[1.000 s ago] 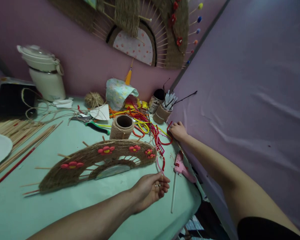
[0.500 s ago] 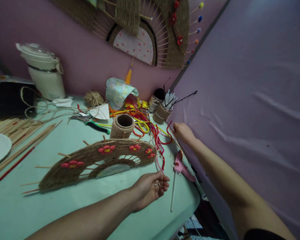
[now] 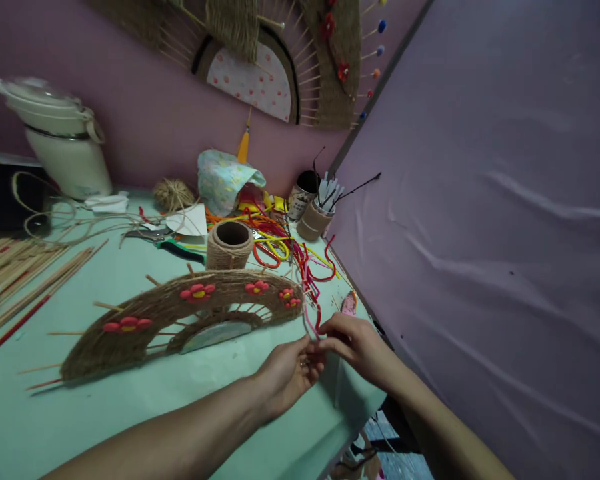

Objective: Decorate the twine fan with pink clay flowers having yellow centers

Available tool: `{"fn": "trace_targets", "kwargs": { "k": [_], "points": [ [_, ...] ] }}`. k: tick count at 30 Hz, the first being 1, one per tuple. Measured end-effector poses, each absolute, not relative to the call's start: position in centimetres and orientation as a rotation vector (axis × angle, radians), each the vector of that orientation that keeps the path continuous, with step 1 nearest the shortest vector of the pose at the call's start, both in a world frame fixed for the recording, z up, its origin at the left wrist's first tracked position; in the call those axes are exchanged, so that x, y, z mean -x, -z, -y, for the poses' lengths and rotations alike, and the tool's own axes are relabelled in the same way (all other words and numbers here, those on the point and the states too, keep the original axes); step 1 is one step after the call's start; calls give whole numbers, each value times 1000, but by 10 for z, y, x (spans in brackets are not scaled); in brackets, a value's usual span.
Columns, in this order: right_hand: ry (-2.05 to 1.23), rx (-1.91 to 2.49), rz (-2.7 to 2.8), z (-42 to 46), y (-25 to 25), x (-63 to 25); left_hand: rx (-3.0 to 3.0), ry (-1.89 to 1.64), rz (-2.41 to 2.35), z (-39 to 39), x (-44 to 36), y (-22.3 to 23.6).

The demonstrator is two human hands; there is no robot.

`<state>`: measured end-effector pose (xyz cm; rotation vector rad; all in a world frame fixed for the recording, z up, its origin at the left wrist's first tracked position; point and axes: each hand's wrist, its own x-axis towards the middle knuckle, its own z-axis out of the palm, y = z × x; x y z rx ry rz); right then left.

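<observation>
A pink pipe cleaner rises from the pinched thumb and finger of my left hand, whose other fingers curl loosely. My right hand meets it from the right, thumb and forefinger closing on the pipe cleaner's lower end; the exact grip is partly hidden. Just behind, the twine-wrapped half-ring fan lies on the table, with red flowers and sticks poking from its outer edge. A pink glue gun is mostly covered by my right hand.
Behind the fan stand a twine spool and orange-handled scissors among tangled pipe cleaners. Green-handled pruners lie left of the spool. Glue sticks fill a wrapped can by the wall. Wooden sticks spread at left.
My right hand has come down from beside the wall to my left hand, now covering much of the glue gun. My left hand keeps its pinch. The view has shifted slightly right.
</observation>
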<state>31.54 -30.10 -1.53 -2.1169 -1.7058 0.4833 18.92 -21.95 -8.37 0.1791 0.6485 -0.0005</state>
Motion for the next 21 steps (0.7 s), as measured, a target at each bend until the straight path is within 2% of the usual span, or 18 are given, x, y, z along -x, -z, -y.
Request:
{"fn": "trace_targets", "kwargs": {
  "k": [6, 9, 13, 21],
  "points": [
    [-52, 2524, 1548, 288, -7, -396, -306, 131, -583, 215, -185, 84],
    [28, 2624, 1494, 278, -20, -429, -346, 197, -464, 212, -184, 87],
    [-90, 2715, 1550, 251, -14, -452, -381, 225, -360, 213, -183, 93],
    [-408, 2838, 1743, 179, 45, -461, -397, 226, -348, 213, -183, 96]
  ]
}}
